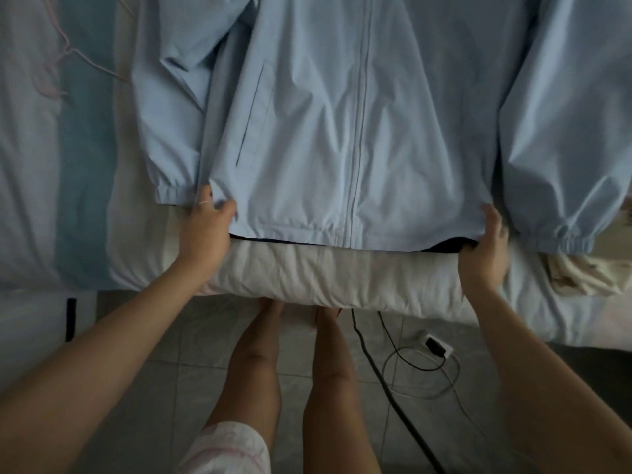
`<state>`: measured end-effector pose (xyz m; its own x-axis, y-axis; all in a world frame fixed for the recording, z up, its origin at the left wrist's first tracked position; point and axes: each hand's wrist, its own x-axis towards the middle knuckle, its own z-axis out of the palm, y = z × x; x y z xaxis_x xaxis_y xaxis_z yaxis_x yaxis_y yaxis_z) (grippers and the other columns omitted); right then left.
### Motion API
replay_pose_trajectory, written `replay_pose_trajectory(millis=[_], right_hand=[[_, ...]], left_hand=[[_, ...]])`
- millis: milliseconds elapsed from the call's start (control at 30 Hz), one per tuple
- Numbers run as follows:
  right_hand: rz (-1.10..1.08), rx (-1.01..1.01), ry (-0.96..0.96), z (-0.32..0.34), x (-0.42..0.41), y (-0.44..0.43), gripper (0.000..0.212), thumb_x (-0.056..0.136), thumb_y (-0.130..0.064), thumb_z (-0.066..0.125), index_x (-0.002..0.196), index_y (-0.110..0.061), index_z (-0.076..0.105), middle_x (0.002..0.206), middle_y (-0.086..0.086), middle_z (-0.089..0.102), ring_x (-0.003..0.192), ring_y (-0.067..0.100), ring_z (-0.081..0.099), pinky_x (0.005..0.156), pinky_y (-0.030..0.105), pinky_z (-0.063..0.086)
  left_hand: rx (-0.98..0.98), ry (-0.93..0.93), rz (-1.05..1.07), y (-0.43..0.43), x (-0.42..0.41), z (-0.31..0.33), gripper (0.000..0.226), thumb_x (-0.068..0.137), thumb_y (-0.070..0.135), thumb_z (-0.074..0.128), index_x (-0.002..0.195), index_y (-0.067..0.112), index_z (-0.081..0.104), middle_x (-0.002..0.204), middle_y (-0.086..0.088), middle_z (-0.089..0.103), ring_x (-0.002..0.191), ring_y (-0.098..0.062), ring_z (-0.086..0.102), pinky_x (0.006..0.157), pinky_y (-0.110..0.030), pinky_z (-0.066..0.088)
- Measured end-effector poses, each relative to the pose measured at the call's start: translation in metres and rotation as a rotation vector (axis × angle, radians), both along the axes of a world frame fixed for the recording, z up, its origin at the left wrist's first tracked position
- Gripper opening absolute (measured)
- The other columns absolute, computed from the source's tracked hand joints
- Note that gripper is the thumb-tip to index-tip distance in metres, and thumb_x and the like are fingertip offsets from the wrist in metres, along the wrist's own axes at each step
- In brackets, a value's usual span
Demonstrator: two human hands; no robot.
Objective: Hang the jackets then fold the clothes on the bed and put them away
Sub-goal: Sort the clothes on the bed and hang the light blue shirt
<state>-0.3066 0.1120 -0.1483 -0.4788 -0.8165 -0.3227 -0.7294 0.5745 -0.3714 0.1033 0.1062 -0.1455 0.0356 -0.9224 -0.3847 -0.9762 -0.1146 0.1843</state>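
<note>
A light blue zip-up jacket (342,124) lies spread flat, front side up, on the bed (85,206), its hem toward me. My left hand (207,230) pinches the hem's left corner beside the left sleeve cuff. My right hand (485,248) grips the hem's right corner next to the right cuff. A dark garment (448,246) peeks out from under the hem. A pink wire hanger (65,49) lies on the bed at the far left.
A rolled white duvet (335,275) runs along the bed's near edge under my wrists. A cream garment (578,271) lies at the right. On the tiled floor (171,364) sit a white power strip (439,347) and black cables.
</note>
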Motion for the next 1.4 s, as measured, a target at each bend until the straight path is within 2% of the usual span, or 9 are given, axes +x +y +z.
replay_pose_trajectory(millis=[200,400,633,767,900,1000,1100,1200,1400], right_hand=[[0.360,0.447,0.264,0.013,-0.019,0.007,0.067,0.092,-0.008,0.037,0.148,-0.043,0.023,0.136,0.017,0.042,0.106,0.041,0.053,0.079,0.042,0.042],[0.508,0.780,0.292,0.034,-0.034,0.045,0.068,0.095,-0.014,0.035,0.147,-0.048,0.007,0.119,0.017,0.057,0.098,0.035,0.060,0.084,0.044,0.049],[0.541,1.169,0.310,0.051,-0.010,0.072,0.056,0.096,-0.024,0.042,0.147,-0.029,0.018,0.132,0.016,0.051,0.112,0.033,0.057,0.093,0.038,0.047],[0.639,1.476,0.422,0.054,0.035,0.035,0.032,0.090,-0.030,0.060,0.117,-0.014,0.054,0.114,0.003,0.059,0.109,0.022,0.059,0.093,0.031,0.048],[0.743,0.604,0.335,0.042,0.111,-0.012,0.041,0.095,-0.025,0.046,0.133,-0.013,0.040,0.131,0.010,0.050,0.121,0.028,0.050,0.096,0.039,0.039],[1.002,0.237,0.141,0.016,0.164,-0.034,0.071,0.096,-0.039,0.043,0.153,-0.027,0.002,0.159,0.010,0.015,0.146,0.030,0.013,0.114,0.054,0.014],[1.093,0.322,0.243,-0.014,0.168,-0.074,0.074,0.094,-0.061,0.029,0.144,-0.038,-0.021,0.159,-0.001,-0.017,0.147,0.029,-0.010,0.109,0.067,-0.001],[0.687,0.503,0.282,-0.038,0.113,-0.112,0.087,0.080,-0.082,0.022,0.143,-0.043,-0.024,0.154,-0.009,-0.030,0.144,0.035,-0.017,0.099,0.077,0.005],[0.494,0.631,0.241,-0.044,0.033,-0.135,0.114,0.041,-0.101,-0.006,0.130,-0.042,-0.042,0.152,-0.002,-0.037,0.144,0.029,-0.021,0.109,0.068,0.014]], left_hand=[[0.046,-0.115,-0.242,-0.011,0.012,0.018,0.018,0.081,-0.004,0.057,0.097,0.004,0.060,0.097,-0.026,0.050,0.061,-0.040,0.057,0.050,-0.037,0.039],[0.794,-0.373,-0.150,0.012,0.016,0.032,0.020,0.094,0.009,0.043,0.107,0.007,0.058,0.110,-0.009,0.057,0.081,-0.019,0.055,0.064,-0.024,0.044],[1.049,-0.482,-0.421,0.071,0.003,0.032,0.049,0.097,0.022,0.045,0.144,0.014,0.033,0.147,-0.012,0.036,0.131,-0.027,0.042,0.107,-0.034,0.037],[1.023,-0.254,-0.314,0.070,0.013,0.030,0.046,0.092,0.035,0.052,0.134,0.020,0.041,0.140,-0.008,0.041,0.120,-0.028,0.048,0.096,-0.033,0.044],[0.325,-0.147,-0.082,0.027,0.003,0.027,0.026,0.094,0.030,0.047,0.110,0.010,0.053,0.108,-0.014,0.061,0.096,-0.033,0.060,0.073,-0.033,0.045],[-0.154,0.021,0.010,-0.022,-0.009,0.023,0.035,0.085,0.015,0.058,0.118,0.006,0.050,0.118,-0.022,0.053,0.105,-0.041,0.054,0.078,-0.046,0.045],[-0.208,0.187,0.242,-0.071,-0.018,0.004,0.057,0.083,0.017,0.063,0.133,0.002,0.040,0.135,-0.025,0.037,0.118,-0.043,0.044,0.094,-0.047,0.039],[-0.155,0.393,0.559,-0.112,-0.023,-0.011,0.056,0.092,0.024,0.055,0.142,0.008,0.033,0.143,-0.026,0.026,0.128,-0.039,0.036,0.102,-0.035,0.030],[-0.214,0.448,0.661,-0.156,0.013,-0.018,0.064,0.092,0.013,0.058,0.147,0.007,0.026,0.150,-0.028,0.010,0.141,-0.035,0.018,0.109,-0.025,0.019]])
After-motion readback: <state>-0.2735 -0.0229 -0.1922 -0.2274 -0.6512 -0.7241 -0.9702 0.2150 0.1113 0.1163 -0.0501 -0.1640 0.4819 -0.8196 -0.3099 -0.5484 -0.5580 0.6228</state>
